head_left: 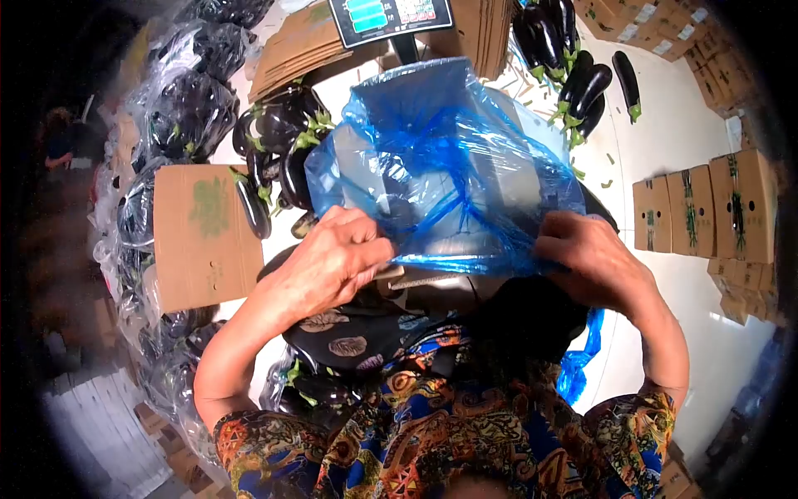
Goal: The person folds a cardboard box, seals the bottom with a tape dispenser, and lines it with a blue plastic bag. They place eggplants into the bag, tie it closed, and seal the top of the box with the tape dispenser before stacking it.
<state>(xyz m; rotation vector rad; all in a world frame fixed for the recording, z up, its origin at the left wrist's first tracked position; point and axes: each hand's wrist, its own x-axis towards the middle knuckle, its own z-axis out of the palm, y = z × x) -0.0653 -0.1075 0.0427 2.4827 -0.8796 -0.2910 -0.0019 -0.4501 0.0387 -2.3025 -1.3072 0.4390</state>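
Observation:
A translucent blue plastic bag [449, 166] is spread over a box on the scale, in front of the body. My left hand [345, 254] is closed on the bag's near left edge. On the near right side, my right hand [586, 254] grips the same bag, its fingers pinched together. Beneath the plastic, what lies inside the box is hard to make out. The scale's display [395, 18] stands just beyond the bag. Eggplants [278, 125] with green stems lie to the left of the bag.
More eggplants [549, 37] lie on the floor at the upper right. A cardboard sheet [199, 249] is at the left, beside plastic-wrapped eggplants [187, 112]. Closed cartons [690, 212] stand at the right. Flattened cardboard [295, 50] leans behind. A blue bag [578, 370] lies near my right side.

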